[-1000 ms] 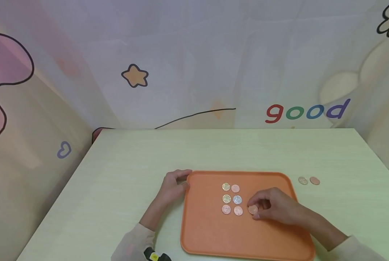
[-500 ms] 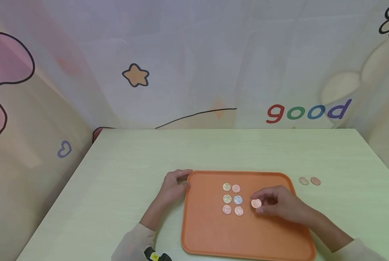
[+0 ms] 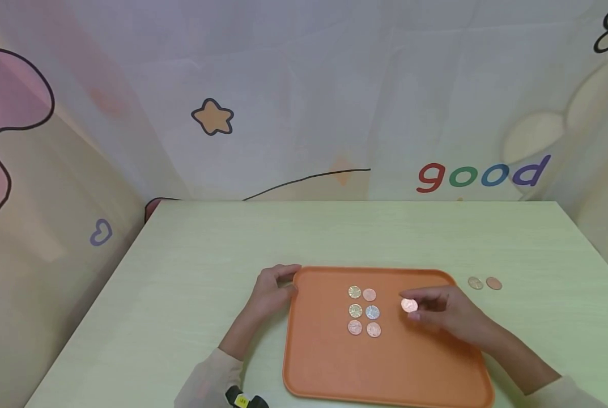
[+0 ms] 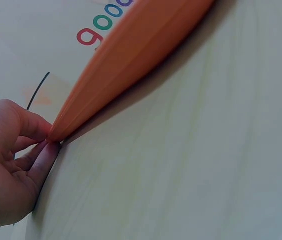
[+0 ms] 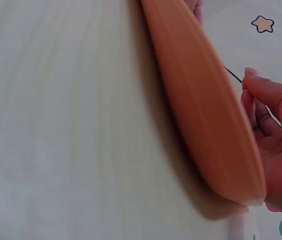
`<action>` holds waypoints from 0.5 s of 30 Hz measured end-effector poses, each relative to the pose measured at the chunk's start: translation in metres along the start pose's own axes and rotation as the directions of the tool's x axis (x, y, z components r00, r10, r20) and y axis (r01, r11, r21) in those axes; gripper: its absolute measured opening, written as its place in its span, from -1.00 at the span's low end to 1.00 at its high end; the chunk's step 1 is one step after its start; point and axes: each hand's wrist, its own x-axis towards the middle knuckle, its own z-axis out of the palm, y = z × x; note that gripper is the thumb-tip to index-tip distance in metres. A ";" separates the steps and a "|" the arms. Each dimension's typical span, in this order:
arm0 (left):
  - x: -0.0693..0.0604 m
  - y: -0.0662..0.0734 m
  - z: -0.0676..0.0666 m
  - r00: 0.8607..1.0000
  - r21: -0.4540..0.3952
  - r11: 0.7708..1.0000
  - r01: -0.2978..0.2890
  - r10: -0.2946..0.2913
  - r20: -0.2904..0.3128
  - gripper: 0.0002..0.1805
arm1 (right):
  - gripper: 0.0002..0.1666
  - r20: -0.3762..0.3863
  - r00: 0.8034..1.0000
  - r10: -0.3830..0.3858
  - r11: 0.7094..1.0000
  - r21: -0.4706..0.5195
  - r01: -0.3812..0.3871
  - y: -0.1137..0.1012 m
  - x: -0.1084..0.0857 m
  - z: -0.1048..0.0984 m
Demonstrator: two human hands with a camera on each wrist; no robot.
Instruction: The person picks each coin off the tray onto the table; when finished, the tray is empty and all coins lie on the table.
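In the head view an orange tray point(image 3: 385, 368) lies on the table. My left hand point(image 3: 272, 292) pinches its left rim near the far corner; the left wrist view shows thumb and fingers of that hand point(image 4: 11, 165) meeting at the tray edge point(image 4: 111, 75). Above the tray's right half, my right hand point(image 3: 451, 314) pinches a copper-coloured coin point(image 3: 409, 305) between thumb and fingers. Several coins lie in two columns on the tray, among them a gold one point(image 3: 354, 292) and a silver one point(image 3: 372, 312). In the right wrist view the tray wall partly hides that hand point(image 5: 276, 125).
Beyond the tray's right rim, a dull gold coin point(image 3: 475, 283) and a copper-coloured coin point(image 3: 494, 283) lie side by side on the pale table point(image 3: 232, 238). A printed cloth point(image 3: 304, 85) hangs behind and at the sides.
The right hand has lifted the copper-coloured coin and moved it away from the two columns, toward the far right. My left hand has stayed at the rim.
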 end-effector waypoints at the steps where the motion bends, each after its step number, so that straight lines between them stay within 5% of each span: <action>1: 0.000 0.000 0.000 1.000 0.000 1.000 0.000 0.000 0.001 -0.44 | -0.54 -0.002 1.000 -0.002 1.000 0.000 0.002 0.000 0.000 -0.001; 10: 0.000 -0.001 0.000 1.000 0.007 1.000 -0.005 0.005 -0.002 -0.45 | -0.56 -0.031 0.999 -0.024 0.999 -0.032 0.023 0.002 -0.003 -0.005; 15: 0.000 0.000 0.000 1.000 0.010 1.000 -0.010 0.010 -0.005 -0.45 | -0.56 -0.062 0.998 0.021 0.996 -0.082 -0.026 0.000 -0.006 -0.011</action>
